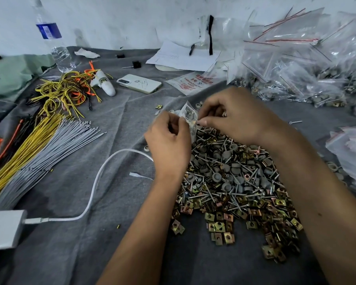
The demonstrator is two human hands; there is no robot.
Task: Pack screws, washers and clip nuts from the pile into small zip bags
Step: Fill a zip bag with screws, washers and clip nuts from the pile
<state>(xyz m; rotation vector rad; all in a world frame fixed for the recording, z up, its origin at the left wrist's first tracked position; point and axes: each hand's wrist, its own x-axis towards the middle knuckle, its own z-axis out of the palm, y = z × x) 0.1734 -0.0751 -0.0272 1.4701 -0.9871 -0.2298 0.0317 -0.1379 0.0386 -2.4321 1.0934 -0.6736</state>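
Both hands, left hand point(169, 138) and right hand point(232, 118), pinch the zip bag point(188, 114) between them.

Between the hands: a small zip bag point(188, 116), pinched by the left hand point(169, 140) and right hand point(232, 118).
Below the right hand: the pile point(234, 182) on the cloth point(111, 233).
Left of the left hand: a cable point(95, 182), then wires point(29, 153).
Beyond the hands: a phone point(139, 83), papers point(183, 56).
Right of the right hand, farther back: filled bags point(306, 79).
Far left, beyond the hands: a bottle point(53, 40).
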